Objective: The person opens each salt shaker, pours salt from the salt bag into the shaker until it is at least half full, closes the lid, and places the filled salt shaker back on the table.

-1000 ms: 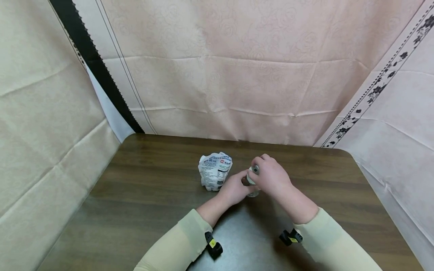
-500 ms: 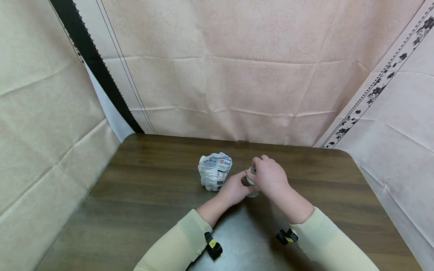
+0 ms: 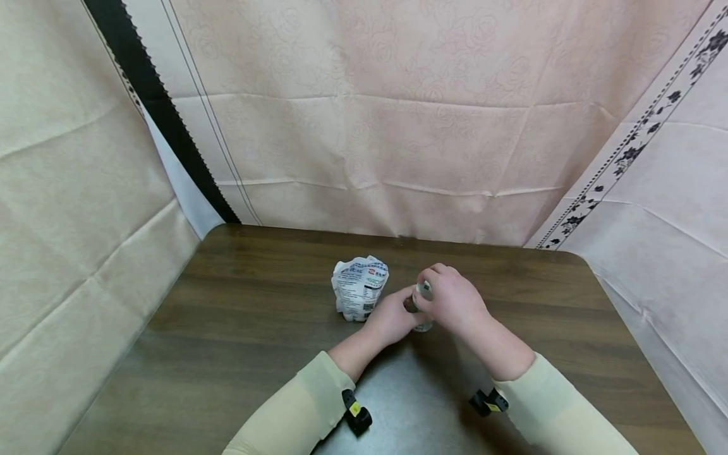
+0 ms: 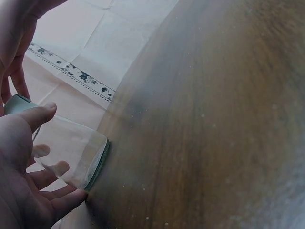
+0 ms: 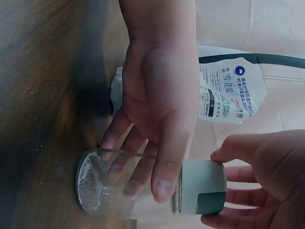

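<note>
A clear glass jar stands upright on the table, with a little white residue inside its bottom. My left hand holds its body, thumb on one side and fingers round the other. On top sits a pale green lid with a dark green patch. My right hand grips this lid between thumb and fingers, covering most of the jar in the head view. To the left of the hands a white printed salt bag stands with a crumpled top.
The brown wooden table has rounded far corners. Pale cloth curtains hang behind it and along both sides. Small white specks lie on the tabletop, seen in the wrist views. Each sleeve carries a black strap-on camera.
My right hand and forearm shift slightly and the fingers change their angle on the lid. My left hand keeps its hold on the jar. The salt bag has not moved.
</note>
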Action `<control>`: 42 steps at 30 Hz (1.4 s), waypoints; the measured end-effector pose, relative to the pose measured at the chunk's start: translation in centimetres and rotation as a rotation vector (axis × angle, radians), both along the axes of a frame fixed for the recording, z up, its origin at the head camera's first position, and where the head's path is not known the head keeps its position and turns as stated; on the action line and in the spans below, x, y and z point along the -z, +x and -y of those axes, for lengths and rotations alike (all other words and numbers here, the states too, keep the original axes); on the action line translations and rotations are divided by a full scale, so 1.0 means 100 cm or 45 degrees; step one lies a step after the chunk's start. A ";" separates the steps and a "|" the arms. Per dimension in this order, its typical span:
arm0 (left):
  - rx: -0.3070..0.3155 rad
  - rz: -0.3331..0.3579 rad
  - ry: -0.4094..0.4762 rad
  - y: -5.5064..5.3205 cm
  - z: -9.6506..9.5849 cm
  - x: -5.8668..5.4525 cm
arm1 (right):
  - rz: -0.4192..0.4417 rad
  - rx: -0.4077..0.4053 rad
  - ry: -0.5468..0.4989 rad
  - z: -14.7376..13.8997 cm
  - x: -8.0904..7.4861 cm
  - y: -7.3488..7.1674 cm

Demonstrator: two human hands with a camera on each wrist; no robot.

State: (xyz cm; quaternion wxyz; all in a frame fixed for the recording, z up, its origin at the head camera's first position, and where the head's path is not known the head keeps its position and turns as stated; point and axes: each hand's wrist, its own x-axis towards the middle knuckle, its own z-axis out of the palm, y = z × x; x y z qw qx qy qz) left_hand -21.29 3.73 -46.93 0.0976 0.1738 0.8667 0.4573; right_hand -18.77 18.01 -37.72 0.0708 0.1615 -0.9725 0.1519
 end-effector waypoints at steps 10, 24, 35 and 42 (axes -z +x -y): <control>-0.006 -0.044 -0.035 0.000 -0.001 0.001 | -0.016 -0.206 -0.037 -0.015 0.004 -0.004; -0.005 0.030 -0.019 -0.003 0.005 -0.002 | -0.034 -0.255 -0.139 -0.018 0.010 -0.003; -0.028 0.055 0.001 0.000 0.003 -0.003 | 0.037 0.061 -0.069 -0.001 0.002 -0.004; -0.038 0.065 0.014 0.003 0.000 -0.002 | 0.059 0.116 0.074 0.007 -0.005 -0.001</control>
